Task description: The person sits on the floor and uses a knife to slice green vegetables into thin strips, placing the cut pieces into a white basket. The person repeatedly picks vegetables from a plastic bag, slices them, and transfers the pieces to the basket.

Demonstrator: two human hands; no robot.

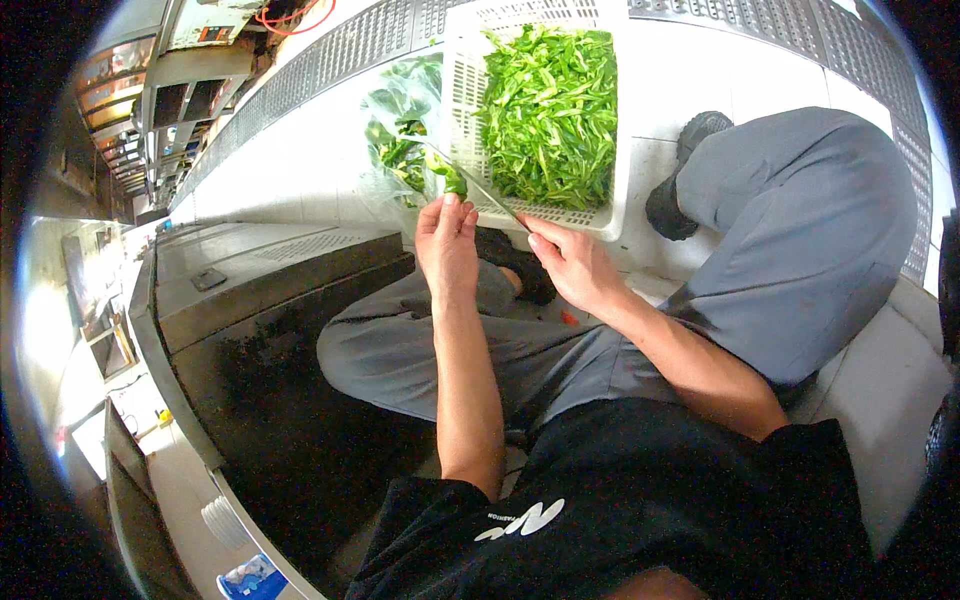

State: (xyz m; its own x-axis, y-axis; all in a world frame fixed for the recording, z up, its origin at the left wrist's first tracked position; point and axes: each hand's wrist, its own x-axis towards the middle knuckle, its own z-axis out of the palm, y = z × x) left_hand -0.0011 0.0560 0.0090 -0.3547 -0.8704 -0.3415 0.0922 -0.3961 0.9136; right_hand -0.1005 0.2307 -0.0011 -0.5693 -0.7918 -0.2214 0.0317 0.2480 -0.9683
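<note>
My left hand (448, 244) pinches a green pepper (452, 182) by its lower end, beside the crate's near left corner. In my right hand (574, 262) is the handle of a knife (491, 193), whose thin blade slants up and left and meets or passes close by the pepper. A white plastic crate (619, 180) with slotted walls stands on the floor before me. Cut green pepper pieces (551, 120) fill much of it. Left of the crate lies a clear plastic bag (409, 86) with green pepper scraps or whole peppers inside; I cannot tell which.
A dark metal cabinet or appliance (285, 300) stands close at my left. Metal drain grating (337, 71) runs along the tiled floor (277, 161). My bent knees and shoes (671, 202) flank the crate. An orange hose (300, 22) and shelving (180, 105) lie farther off.
</note>
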